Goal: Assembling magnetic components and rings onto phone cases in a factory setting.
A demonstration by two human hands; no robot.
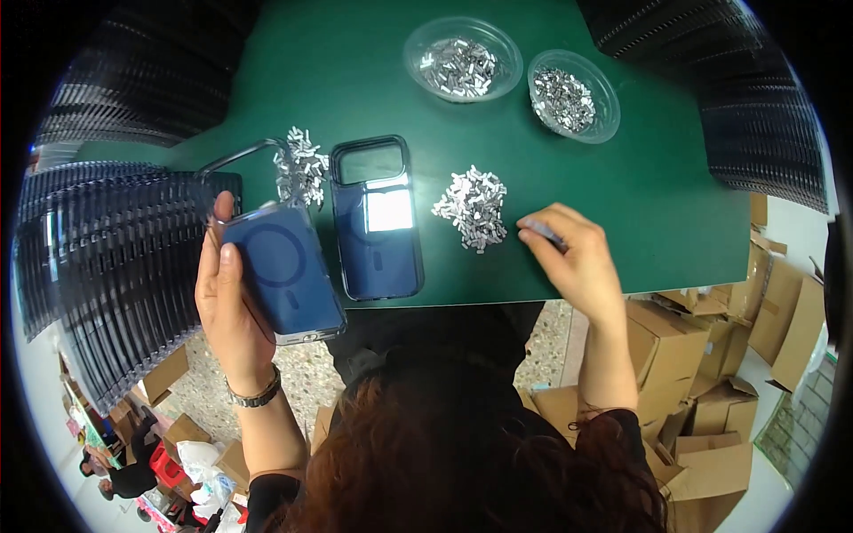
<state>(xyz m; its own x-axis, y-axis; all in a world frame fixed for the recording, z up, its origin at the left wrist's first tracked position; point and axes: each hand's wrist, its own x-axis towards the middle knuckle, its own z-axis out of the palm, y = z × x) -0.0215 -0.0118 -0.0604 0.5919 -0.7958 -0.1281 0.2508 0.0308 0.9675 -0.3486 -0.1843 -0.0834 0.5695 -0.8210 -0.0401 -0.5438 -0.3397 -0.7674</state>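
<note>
My left hand [229, 293] grips a dark-blue see-through phone case [311, 275], tilted, with a faint ring and a short bar on its back. Its thumb lies on the case's left side. A second blue phone case [351, 253] lies flat on the green table just right of it, a bright reflection across its upper part. My right hand [577, 258] is closed in a pinch, thumb and forefinger together around a slim greyish thing too small to name. Its fingertips are just right of a pile of small silvery pieces [475, 209], apart from it.
Another pile of silvery pieces [302, 169] lies behind the held case. Two clear tubs, a larger tub [410, 62] and a smaller tub [609, 107], hold similar pieces. Stacked dark cases [115, 258] line the left; more stacks [764, 115] stand right. Cardboard boxes [666, 346] crowd the floor.
</note>
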